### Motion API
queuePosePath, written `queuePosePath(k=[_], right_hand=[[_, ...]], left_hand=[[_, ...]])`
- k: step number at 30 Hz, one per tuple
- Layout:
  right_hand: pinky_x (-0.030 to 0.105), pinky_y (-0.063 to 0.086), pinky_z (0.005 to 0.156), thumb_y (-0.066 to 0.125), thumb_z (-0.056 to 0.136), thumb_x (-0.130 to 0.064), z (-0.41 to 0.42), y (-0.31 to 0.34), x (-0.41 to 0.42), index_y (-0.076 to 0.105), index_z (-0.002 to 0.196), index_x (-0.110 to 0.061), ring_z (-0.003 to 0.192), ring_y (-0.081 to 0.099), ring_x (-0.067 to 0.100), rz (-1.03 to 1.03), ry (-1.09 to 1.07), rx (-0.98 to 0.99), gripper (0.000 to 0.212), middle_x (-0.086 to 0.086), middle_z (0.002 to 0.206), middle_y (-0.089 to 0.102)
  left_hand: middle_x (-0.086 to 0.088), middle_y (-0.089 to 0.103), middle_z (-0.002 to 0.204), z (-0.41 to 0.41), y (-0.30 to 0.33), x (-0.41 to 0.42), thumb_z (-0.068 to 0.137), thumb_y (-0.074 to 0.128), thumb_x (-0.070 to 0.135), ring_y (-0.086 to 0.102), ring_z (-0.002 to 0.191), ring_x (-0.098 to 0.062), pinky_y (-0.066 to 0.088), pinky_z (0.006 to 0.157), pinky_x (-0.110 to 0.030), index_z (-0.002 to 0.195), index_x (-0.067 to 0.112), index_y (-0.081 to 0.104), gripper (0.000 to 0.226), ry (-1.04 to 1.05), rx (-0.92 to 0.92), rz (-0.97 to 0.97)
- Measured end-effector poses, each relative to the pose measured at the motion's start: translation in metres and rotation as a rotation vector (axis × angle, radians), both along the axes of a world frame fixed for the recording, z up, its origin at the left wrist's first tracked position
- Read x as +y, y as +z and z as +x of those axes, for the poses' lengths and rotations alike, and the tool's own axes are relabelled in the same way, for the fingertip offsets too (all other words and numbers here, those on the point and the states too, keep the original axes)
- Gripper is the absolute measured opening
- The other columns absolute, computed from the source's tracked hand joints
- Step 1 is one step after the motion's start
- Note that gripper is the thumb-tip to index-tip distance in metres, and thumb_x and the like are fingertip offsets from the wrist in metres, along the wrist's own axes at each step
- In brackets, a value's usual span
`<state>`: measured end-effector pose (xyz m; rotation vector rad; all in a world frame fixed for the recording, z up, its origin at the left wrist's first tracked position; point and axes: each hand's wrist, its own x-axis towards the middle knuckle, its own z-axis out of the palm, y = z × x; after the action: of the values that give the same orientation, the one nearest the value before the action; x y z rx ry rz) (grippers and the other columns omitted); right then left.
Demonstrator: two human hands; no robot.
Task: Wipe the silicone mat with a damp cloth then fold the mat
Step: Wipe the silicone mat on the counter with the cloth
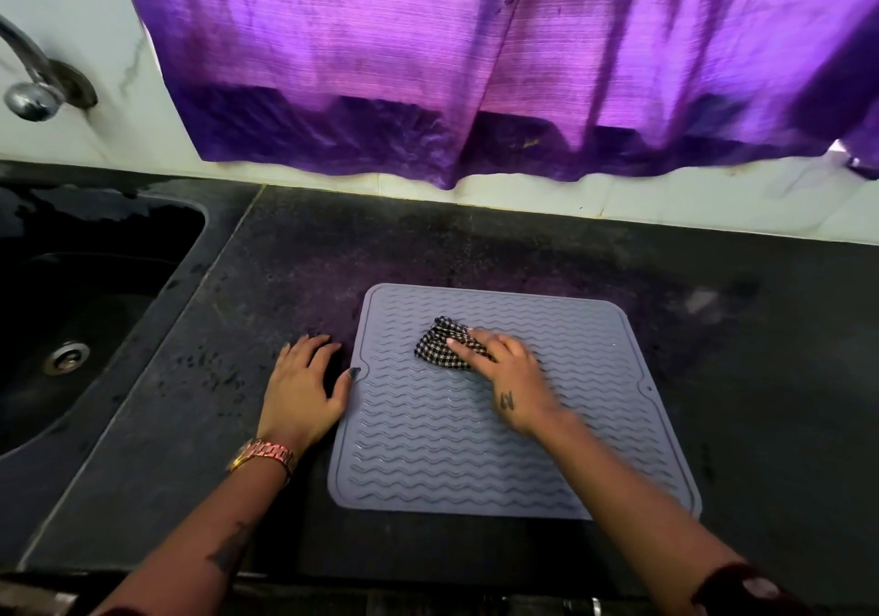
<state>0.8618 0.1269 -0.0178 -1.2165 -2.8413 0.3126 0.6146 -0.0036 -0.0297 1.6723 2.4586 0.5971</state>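
Observation:
A grey silicone mat (475, 449) with wavy ridges lies flat on the dark counter. A bunched black-and-white checked cloth (440, 339) sits on the mat's upper middle. My right hand (509, 373) presses down on the cloth with straight fingers and is slightly blurred. My left hand (304, 387) lies flat on the counter beside the mat's left edge, its thumb touching the mat's rim.
A black sink (71, 311) with a drain lies to the left, a metal tap (33, 78) above it. A purple curtain (475, 59) hangs over the white tiled wall behind the dark stone counter (761, 354).

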Motion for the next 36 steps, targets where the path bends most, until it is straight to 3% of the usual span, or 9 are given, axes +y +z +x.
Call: queuePosePath(k=[7, 13, 19, 25, 32, 36], right_hand=[[0.036, 0.03, 0.107, 0.044, 0.08, 0.013, -0.002, 0.027, 0.016, 0.039, 0.137, -0.042, 0.127, 0.036, 0.02, -0.136, -0.009, 0.069, 0.079, -0.003, 0.148, 0.037], [0.044, 0.013, 0.113, 0.039, 0.078, 0.015, 0.017, 0.006, -0.026, 0.024, 0.14, -0.05, 0.137, 0.018, 0.017, -0.052, -0.002, 0.048, 0.091, -0.009, 0.153, 0.022], [0.041, 0.027, 0.11, 0.044, 0.078, 0.012, 0.015, 0.027, -0.012, 0.041, 0.134, -0.047, 0.131, 0.033, 0.017, -0.184, -0.005, 0.097, 0.082, -0.008, 0.147, 0.036], [0.041, 0.01, 0.113, 0.039, 0.075, 0.014, 0.031, 0.002, -0.048, 0.024, 0.139, -0.051, 0.137, 0.016, 0.013, -0.072, 0.017, 0.065, 0.092, -0.014, 0.152, 0.022], [0.038, 0.026, 0.109, 0.047, 0.077, 0.011, 0.032, 0.023, -0.037, 0.04, 0.134, -0.047, 0.13, 0.03, 0.012, -0.234, -0.015, 0.146, 0.081, -0.012, 0.145, 0.037], [0.033, 0.012, 0.107, 0.043, 0.073, 0.011, 0.041, 0.005, -0.061, 0.027, 0.139, -0.051, 0.134, 0.019, 0.01, -0.127, 0.017, 0.116, 0.092, -0.017, 0.15, 0.026]], left_hand=[[-0.011, 0.049, 0.139, 0.001, 0.001, 0.0, 0.075, 0.019, 0.059, 0.036, 0.134, -0.03, 0.017, 0.117, -0.042, 0.127, 0.009, 0.055, 0.081, 0.004, 0.017, -0.009], [-0.011, 0.048, 0.139, -0.001, -0.002, 0.0, 0.077, 0.022, 0.056, 0.036, 0.134, -0.029, 0.016, 0.118, -0.041, 0.128, 0.01, 0.055, 0.077, 0.003, 0.018, -0.009], [-0.011, 0.048, 0.14, 0.0, -0.001, -0.001, 0.081, 0.036, 0.046, 0.035, 0.135, -0.029, 0.016, 0.118, -0.041, 0.128, 0.01, 0.055, 0.062, 0.013, 0.017, -0.023], [-0.012, 0.05, 0.137, -0.001, -0.003, 0.0, 0.076, 0.022, 0.057, 0.038, 0.133, -0.031, 0.019, 0.117, -0.044, 0.126, 0.009, 0.057, 0.077, 0.007, 0.014, -0.01], [-0.012, 0.051, 0.136, -0.001, -0.002, -0.001, 0.077, 0.022, 0.058, 0.039, 0.132, -0.032, 0.021, 0.116, -0.045, 0.125, 0.008, 0.057, 0.078, 0.004, 0.013, -0.002], [-0.012, 0.051, 0.136, -0.002, -0.005, 0.0, 0.077, 0.023, 0.058, 0.039, 0.132, -0.032, 0.021, 0.116, -0.045, 0.125, 0.009, 0.057, 0.077, 0.0, 0.012, 0.003]])
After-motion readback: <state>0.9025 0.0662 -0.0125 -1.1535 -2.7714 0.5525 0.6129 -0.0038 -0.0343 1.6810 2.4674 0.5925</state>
